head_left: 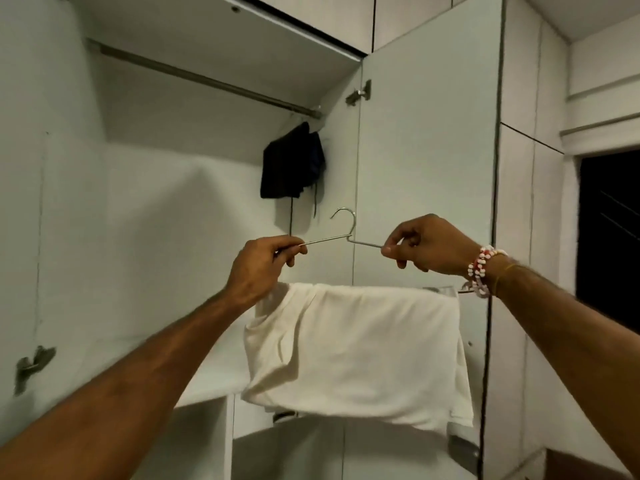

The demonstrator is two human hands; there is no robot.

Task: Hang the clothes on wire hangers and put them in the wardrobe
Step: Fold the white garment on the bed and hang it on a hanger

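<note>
Wire hanger [325, 239] pinched well below wardrobe rail [207, 80].

A dark garment [292, 161], perhaps two, is being carried by the wardrobe rail [194, 76] at its right end.

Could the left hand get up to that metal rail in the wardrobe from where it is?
Probably yes. Open space lies between the left hand and the rail; only a dark garment hangs at the rail's right end. But its fingers pinch the wire hanger, shared with the right hand.
</note>
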